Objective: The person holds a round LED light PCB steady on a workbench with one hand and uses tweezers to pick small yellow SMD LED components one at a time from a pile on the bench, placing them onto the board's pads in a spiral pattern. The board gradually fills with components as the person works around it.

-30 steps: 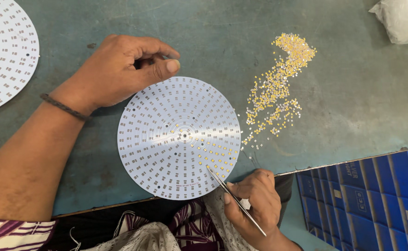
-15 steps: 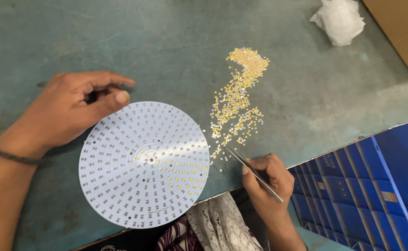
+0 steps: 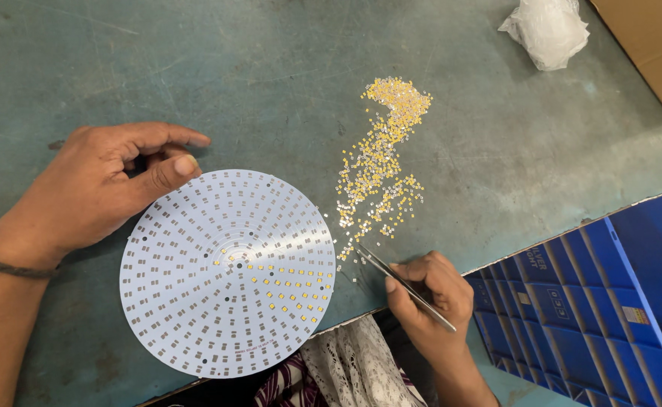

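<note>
I see the left hand (image 3: 97,188) resting on the green table (image 3: 270,83), fingers loosely curled, its thumb touching the upper left edge of the round white circuit board (image 3: 227,273). The board lies flat between both hands. The right hand (image 3: 429,298) is closed around metal tweezers (image 3: 402,283); their tip points up and left, into the lower end of the small yellow parts (image 3: 376,169) scattered above this hand. I cannot tell if the tip holds one.

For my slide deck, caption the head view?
Right hand aims tweezers at loose LED chips; left hand steadies round LED board.
</note>
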`<state>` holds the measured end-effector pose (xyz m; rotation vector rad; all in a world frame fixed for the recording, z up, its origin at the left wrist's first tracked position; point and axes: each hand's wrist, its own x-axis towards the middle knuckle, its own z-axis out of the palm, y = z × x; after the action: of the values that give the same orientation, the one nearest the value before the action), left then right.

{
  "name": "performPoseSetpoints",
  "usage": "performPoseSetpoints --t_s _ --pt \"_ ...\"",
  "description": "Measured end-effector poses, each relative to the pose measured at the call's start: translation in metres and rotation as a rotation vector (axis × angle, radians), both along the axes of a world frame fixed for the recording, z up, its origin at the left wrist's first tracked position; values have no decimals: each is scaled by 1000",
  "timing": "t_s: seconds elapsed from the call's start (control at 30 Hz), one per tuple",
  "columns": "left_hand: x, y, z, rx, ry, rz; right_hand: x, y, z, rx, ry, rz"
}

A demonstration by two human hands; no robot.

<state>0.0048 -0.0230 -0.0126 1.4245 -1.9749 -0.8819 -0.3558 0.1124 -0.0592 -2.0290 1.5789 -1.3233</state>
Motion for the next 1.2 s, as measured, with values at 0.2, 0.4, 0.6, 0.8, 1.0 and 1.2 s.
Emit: performPoseSetpoints --t_s 0.2,0.4,0.6,0.8,1.0,1.2 --pt "0 -1 1 -37 16 -31 1 0 3 0 37 -22" --pt "2 -5 -3 -132 49 -93 26 25 0 -47 -27 180" --pt "-3 -8 -4 -153 129 -103 58 39 -8 -154 48 366" --pt "-5 -6 0 -142 125 -100 67 45 -11 -127 74 288" --pt "-5 -5 1 -137 114 -93 70 46 -9 -106 106 258" --pt "-2 -5 0 -137 84 -88 71 43 -6 -142 57 308"
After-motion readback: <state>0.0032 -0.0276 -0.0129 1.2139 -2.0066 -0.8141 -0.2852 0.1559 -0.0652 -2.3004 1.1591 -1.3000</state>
